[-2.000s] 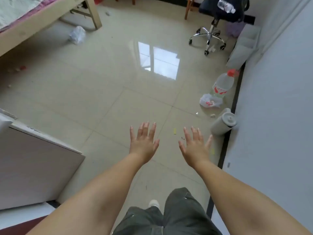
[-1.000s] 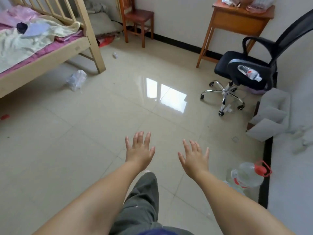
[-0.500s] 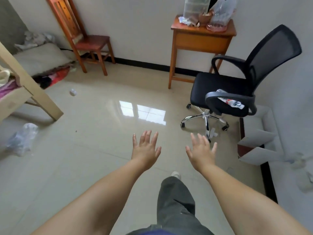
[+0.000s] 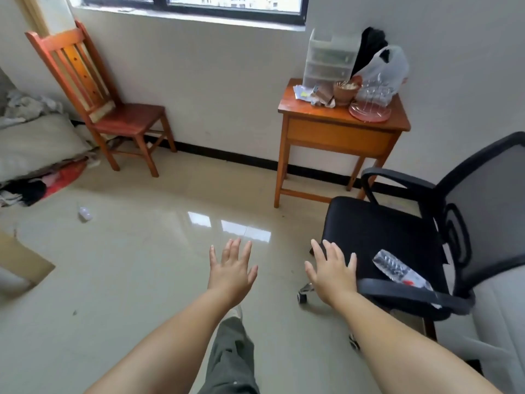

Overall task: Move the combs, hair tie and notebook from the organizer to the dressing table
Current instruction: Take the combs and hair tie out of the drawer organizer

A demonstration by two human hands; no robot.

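Note:
A clear plastic drawer organizer [image 4: 326, 59] stands at the back left of a small wooden table [image 4: 341, 129] against the far wall under the window. Its drawers are shut and their contents do not show; no comb, hair tie or notebook is visible. My left hand [image 4: 231, 270] and my right hand [image 4: 332, 273] are stretched out in front of me, palms down, fingers spread, holding nothing. Both hang over the floor, well short of the table.
A black office chair [image 4: 397, 240] with a plastic bottle [image 4: 400, 270] on its seat stands at the right, close to my right hand. The small table also carries a bowl, a plastic bag and a pink tray. A wooden chair [image 4: 113, 115] stands far left.
The view has swung up from the floor to the far wall, and the small table, organizer and office chair have come closer. Both hands stay open and outstretched.

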